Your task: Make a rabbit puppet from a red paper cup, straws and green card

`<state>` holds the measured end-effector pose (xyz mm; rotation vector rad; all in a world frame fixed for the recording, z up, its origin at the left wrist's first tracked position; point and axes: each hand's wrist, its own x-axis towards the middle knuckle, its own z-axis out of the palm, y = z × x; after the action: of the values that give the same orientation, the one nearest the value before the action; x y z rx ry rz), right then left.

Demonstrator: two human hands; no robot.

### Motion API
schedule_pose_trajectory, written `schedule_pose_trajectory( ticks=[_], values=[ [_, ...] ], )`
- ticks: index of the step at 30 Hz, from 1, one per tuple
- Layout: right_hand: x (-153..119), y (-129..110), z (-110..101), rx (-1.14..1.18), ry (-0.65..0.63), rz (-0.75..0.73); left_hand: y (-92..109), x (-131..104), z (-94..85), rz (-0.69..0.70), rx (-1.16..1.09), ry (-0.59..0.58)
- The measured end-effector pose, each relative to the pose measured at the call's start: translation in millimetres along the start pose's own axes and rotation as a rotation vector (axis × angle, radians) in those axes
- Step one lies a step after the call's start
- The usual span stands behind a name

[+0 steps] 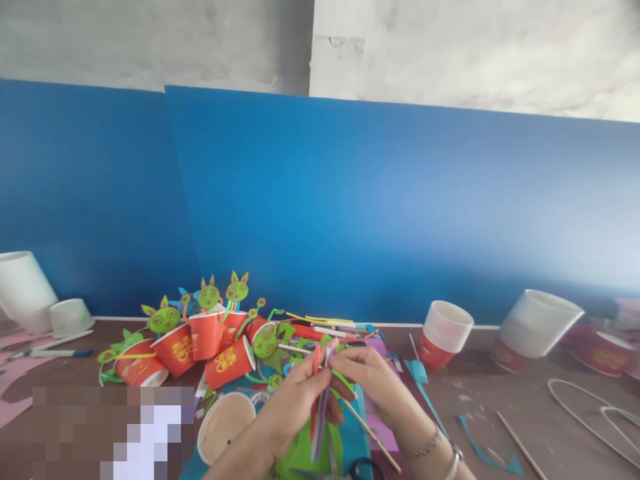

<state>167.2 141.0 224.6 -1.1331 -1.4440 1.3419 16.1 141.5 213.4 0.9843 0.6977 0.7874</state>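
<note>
My left hand (295,403) is closed around a few thin strips, one red (315,400) and one purple (323,417), held upright at the lower centre. My right hand (367,373) meets it from the right, its fingertips pinched at the upper part of the strips. Beneath the hands lie green paper (305,457), a wooden stick (373,437) and scissors with a dark handle (367,468). Left of my left forearm is a round paper cup (225,427), seen from above.
Red paper cups (220,363) with green animal faces (163,320) cluster at the left. Stacked cups (445,333) and a leaning white stack (537,323) stand right. A white cord (575,417) curls at far right. A blue panel (310,200) rises behind.
</note>
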Motion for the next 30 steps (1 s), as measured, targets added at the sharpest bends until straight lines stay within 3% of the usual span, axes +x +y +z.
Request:
schedule_pose_trajectory(
  ticks=[11,18,23,30],
  values=[
    [-0.9,-3.6,8.9,0.000,0.109,-0.011,4.1,-3.2,-0.3,-0.051,0.005,-0.094],
    [0.8,0.0,8.6,-0.154,0.208,-0.133,-2.8,-4.0,-2.3,-0.027,0.059,-0.148],
    [2.2,3.0,5.1,-0.186,0.202,-0.194,-3.3,-3.5,-3.7,-0.033,0.058,-0.170],
    [3.5,6.2,0.3,-0.123,0.181,-0.168,-3.2,-2.4,-2.2,-0.068,-0.013,-0.216]
  ],
)
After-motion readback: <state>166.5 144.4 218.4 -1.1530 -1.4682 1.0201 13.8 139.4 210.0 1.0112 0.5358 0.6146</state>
